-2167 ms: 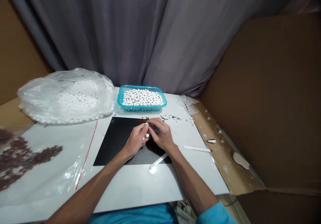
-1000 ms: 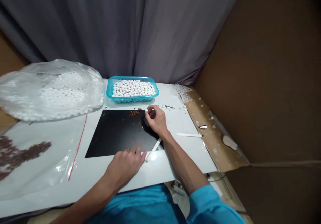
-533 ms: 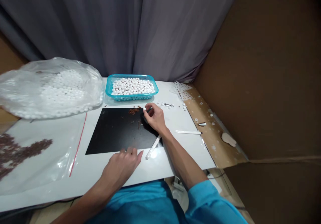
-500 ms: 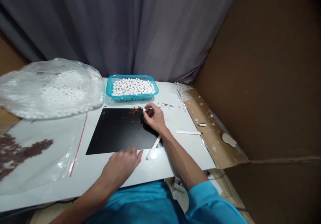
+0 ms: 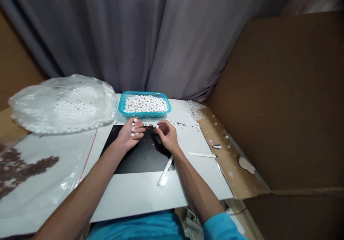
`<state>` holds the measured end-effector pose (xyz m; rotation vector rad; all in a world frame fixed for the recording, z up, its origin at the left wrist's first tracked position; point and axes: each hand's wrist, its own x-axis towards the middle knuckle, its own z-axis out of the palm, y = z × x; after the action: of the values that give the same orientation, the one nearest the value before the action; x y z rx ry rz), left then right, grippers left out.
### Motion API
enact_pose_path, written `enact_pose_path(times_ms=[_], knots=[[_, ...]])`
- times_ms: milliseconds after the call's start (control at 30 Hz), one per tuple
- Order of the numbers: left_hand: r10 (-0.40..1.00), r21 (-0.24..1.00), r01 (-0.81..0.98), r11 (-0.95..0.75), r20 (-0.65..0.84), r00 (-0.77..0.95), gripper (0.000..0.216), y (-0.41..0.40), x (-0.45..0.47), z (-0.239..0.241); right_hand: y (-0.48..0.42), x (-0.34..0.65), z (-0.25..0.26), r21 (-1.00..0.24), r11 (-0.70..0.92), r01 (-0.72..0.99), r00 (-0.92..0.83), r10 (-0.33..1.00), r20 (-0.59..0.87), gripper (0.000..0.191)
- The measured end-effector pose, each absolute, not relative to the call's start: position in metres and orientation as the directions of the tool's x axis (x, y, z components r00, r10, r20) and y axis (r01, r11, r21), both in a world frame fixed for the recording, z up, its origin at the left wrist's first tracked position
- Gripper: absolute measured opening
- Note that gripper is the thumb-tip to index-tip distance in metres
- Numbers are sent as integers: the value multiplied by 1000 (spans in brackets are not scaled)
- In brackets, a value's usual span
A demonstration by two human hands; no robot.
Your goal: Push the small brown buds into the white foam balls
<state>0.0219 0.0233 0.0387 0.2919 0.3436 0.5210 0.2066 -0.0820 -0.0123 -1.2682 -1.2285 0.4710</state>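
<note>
My left hand (image 5: pixel 125 136) is turned palm up above the left part of a black mat (image 5: pixel 134 164), its fingers curled over several small white balls (image 5: pixel 132 135) that look like beads. Between the thumb and fingertips of my right hand (image 5: pixel 170 137) is one white ball (image 5: pixel 157 127). Small reddish-brown bits (image 5: pixel 150 127) lie at the mat's far edge between the hands, partly hidden. Behind them stands a blue plastic basket (image 5: pixel 170 110) full of the same white balls. A white pen-like stick (image 5: pixel 165 170) lies across the mat's near right edge.
On the left rests a clear bag (image 5: pixel 64 105) of white balls, with a zip bag (image 5: pixel 29 168) of reddish-brown bits in front. To the right are a second white stick (image 5: pixel 202 155), a metal cone tip (image 5: pixel 216 146), tweezers-like metal (image 5: pixel 179 123) and loose balls. A cardboard wall (image 5: pixel 290 100) stands at right.
My left hand has moved up from the mat's near edge and turned over, showing white balls in it. My right hand still pinches a ball. The view has tilted upward slightly.
</note>
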Motion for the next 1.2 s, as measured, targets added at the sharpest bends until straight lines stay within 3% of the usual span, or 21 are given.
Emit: enact_pose_path(times_ms=[233,733,967,1200], knots=[[489,337,-383,860,-334,806,25,24,14,3,-79,208,-16,-913,310,266,345,853,391,32],[520,172,-491,854,-326,790,22,24,8,2,-76,208,-18,-901,251,355,338,864,373,21],[545,178,-515,838,-309,780,23,21,8,2,-81,207,-10,-848,251,467,298,858,418,23],[551,297,-475,829,-282,786,23,38,9,5,-83,210,-5,-783,303,544,259,827,500,24]])
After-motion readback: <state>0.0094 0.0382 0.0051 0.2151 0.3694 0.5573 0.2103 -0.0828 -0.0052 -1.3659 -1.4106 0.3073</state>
